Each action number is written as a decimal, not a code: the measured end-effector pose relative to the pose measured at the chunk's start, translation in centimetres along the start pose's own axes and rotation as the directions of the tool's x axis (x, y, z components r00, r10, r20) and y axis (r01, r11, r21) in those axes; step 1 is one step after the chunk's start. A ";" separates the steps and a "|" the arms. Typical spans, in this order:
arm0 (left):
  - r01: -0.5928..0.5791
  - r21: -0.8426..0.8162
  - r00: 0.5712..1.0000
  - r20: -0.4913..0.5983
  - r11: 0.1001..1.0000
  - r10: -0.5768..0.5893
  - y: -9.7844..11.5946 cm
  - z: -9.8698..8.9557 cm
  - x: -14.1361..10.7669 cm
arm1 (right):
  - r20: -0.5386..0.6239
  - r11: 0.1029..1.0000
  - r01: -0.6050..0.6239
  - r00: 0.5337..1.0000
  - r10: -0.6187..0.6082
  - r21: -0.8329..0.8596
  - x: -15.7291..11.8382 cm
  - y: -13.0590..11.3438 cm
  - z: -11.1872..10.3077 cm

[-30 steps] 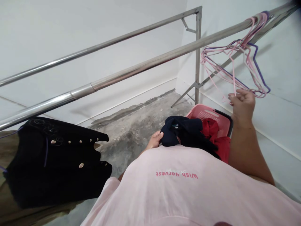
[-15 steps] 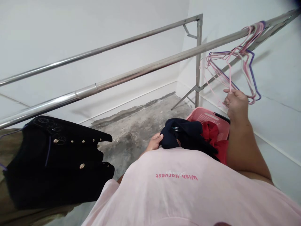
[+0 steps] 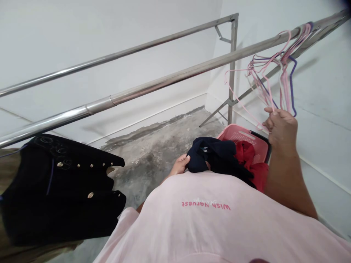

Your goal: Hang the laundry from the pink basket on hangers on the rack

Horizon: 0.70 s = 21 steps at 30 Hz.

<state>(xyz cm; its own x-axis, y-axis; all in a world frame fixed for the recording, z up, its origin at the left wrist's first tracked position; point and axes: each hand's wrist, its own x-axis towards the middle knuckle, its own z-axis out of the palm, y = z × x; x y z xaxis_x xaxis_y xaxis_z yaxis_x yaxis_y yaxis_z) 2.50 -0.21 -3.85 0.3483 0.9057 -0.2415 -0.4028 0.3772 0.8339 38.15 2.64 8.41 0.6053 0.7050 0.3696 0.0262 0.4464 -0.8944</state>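
Note:
My left hand (image 3: 180,165) is closed on the edge of a dark navy garment (image 3: 214,151), whose collar has a small label inside. The rest of that garment drapes to the right, partly hidden by my shirt. At the right, my right hand (image 3: 282,126) grips the end of a pink clothes hanger (image 3: 270,89), its hook up near the front rail. Behind it, several other pink, white and purple hangers (image 3: 292,82) hang together from the rail.
A metal drying rack has a front rail (image 3: 170,80) and a back rail (image 3: 115,57). A black garment with gold buttons (image 3: 74,197) hangs at the left. A pink basket (image 3: 260,146) holds red cloth (image 3: 244,151) on the grey concrete floor (image 3: 153,146), near white walls.
My right hand has moved slightly right and down, and the pink hanger in it has swung apart from the others. My left hand still holds the navy garment.

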 end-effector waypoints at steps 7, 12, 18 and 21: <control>0.005 -0.010 1.000 -0.021 1.000 -0.005 -0.1 0.0 0.0 | 0.009 0.998 0.055 0.998 -0.055 0.020 -0.9 -0.8 -1.2; 0.018 -0.002 1.000 -0.021 1.000 -0.018 -0.1 -0.1 0.1 | 0.015 0.994 0.086 0.996 -0.087 0.067 -1.1 -1.8 -0.8; 0.018 -0.004 1.000 -0.010 1.000 -0.018 0.0 -0.1 -0.2 | -0.019 0.977 0.153 0.988 -0.152 0.149 -3.7 -1.6 -0.6; 0.015 -0.007 1.000 -0.018 1.000 -0.015 0.1 -0.2 -0.4 | -0.056 0.977 0.127 0.991 -0.119 0.173 -6.5 0.2 -1.3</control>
<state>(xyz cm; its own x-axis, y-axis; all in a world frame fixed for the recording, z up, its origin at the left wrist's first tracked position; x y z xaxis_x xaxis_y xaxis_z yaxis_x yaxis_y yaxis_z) 2.13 -0.51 -3.72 0.3393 0.9032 -0.2629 -0.4035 0.3922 0.8266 35.29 -2.58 5.52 0.6419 0.6148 0.4583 -0.0350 0.6206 -0.7834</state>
